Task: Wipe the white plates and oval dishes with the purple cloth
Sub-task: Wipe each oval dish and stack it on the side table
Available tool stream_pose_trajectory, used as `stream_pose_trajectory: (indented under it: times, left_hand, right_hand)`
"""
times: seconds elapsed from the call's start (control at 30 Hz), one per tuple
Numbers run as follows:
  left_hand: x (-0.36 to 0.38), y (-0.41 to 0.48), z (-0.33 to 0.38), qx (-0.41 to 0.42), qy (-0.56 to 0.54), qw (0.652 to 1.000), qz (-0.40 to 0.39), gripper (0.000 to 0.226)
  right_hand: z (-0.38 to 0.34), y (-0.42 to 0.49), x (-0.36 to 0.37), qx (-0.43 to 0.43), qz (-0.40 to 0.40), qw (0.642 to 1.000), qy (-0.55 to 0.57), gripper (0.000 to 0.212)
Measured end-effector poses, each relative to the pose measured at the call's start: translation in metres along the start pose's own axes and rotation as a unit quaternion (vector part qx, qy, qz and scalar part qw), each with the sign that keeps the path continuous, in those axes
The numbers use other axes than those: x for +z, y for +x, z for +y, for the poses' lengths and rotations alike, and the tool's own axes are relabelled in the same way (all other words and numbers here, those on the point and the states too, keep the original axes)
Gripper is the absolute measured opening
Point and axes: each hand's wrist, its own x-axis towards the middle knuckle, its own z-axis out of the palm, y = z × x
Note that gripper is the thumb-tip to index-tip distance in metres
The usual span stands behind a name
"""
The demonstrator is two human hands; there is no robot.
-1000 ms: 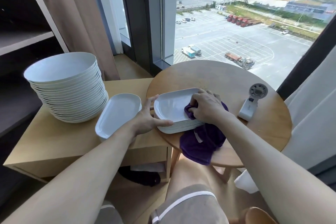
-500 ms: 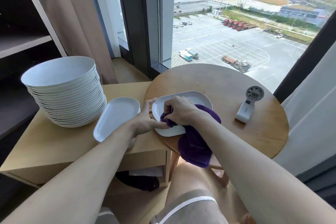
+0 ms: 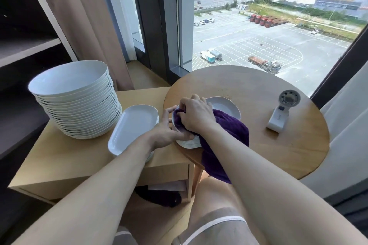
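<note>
A stack of white oval dishes (image 3: 225, 105) sits at the near left edge of the round wooden table (image 3: 278, 145). My right hand (image 3: 197, 114) grips the purple cloth (image 3: 229, 137) and presses it on the left end of the top dish; the cloth drapes over the table's edge. My left hand (image 3: 167, 131) holds the stack's left rim, thumb along the near side. A second pile of oval dishes (image 3: 133, 127) lies on the square side table. A tall stack of round white plates (image 3: 77, 101) stands at its left.
A small white handheld fan (image 3: 282, 111) lies on the round table's right side. The square side table (image 3: 65, 161) has a dark item on its lower shelf. Window glass and curtains stand behind. My knees are below the tables.
My right hand has moved the cloth leftward across the top dish, from its right side to its left end. My left hand has stayed on the rim.
</note>
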Motion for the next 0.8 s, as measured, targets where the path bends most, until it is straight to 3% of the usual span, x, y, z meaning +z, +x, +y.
stream_pose_trajectory:
  times: [0.33, 0.63, 0.8]
  left_hand:
    - [-0.003, -0.003, 0.004, -0.003, 0.033, 0.999, 0.0, 0.134]
    - [-0.004, -0.004, 0.005, -0.014, 0.092, 0.996, 0.011, 0.124]
    - [-0.006, -0.003, 0.004, -0.012, 0.098, 0.995, 0.01, 0.125]
  right_hand:
    - [0.011, 0.008, 0.002, 0.027, 0.043, 0.997, -0.053, 0.017]
    - [0.063, 0.0, -0.027, 0.127, 0.059, 0.981, -0.136, 0.013]
    - [0.062, -0.016, -0.032, 0.143, 0.033, 0.984, -0.106, 0.018]
